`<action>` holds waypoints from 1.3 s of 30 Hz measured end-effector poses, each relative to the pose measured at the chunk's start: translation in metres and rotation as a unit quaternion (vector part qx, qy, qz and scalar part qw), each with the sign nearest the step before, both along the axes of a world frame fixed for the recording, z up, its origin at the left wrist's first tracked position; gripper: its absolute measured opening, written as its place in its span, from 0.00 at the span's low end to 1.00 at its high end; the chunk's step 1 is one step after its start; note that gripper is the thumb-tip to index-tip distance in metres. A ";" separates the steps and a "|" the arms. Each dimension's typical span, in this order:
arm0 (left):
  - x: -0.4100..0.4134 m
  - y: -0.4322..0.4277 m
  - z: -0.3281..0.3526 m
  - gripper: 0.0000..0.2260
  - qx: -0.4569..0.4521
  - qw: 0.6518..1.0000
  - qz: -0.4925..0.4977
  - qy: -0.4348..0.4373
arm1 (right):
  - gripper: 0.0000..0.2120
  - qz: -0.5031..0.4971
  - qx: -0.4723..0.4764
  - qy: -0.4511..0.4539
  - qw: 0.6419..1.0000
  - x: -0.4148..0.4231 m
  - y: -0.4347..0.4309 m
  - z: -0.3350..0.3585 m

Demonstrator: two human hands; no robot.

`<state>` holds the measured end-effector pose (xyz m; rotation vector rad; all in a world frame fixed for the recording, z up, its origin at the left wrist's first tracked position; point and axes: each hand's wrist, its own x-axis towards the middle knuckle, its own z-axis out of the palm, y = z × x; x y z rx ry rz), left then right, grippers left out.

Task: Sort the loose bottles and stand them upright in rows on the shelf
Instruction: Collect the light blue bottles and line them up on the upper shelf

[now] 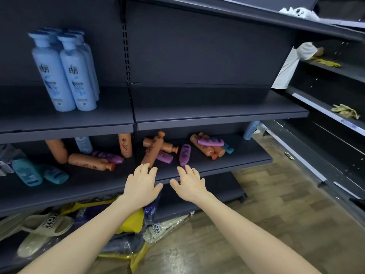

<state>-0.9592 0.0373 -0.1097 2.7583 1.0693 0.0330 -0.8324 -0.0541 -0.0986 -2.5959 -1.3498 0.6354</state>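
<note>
Left hand point(141, 184) and right hand point(190, 183) both spread flat, holding nothing, over the front edge of the middle shelf point(217, 165), where orange bottles point(152, 150) and purple bottles point(185, 154) lie tumbled.

Upright bottles point(65, 76) stand on the upper shelf point(217, 113) at ten o'clock. On the middle shelf point(88, 184) below, loose bottles point(152, 151) lie scattered from eight o'clock to four. The left hand point(141, 184) and right hand point(190, 184) are side by side at its front edge, at six o'clock. Slippers point(45, 226) lie beneath at seven.
</note>
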 end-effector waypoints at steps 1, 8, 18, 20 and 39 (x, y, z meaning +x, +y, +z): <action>-0.001 -0.001 -0.002 0.26 -0.004 1.000 0.002 0.003 | 0.28 0.000 -0.004 0.003 1.000 -0.001 0.000 -0.002; -0.027 0.002 -0.024 0.27 -0.032 0.999 0.029 0.027 | 0.28 0.023 -0.041 0.015 0.999 -0.025 0.011 -0.024; -0.084 0.029 -0.047 0.26 -0.087 0.990 0.112 0.017 | 0.28 0.090 -0.058 0.044 0.993 -0.078 0.058 -0.047; -0.095 0.034 -0.051 0.26 -0.093 0.988 0.125 0.016 | 0.28 0.105 -0.061 0.048 0.992 -0.089 0.069 -0.051; -0.174 0.130 -0.078 0.26 -0.125 0.974 0.186 0.045 | 0.28 0.142 -0.072 0.058 0.986 -0.162 0.180 -0.075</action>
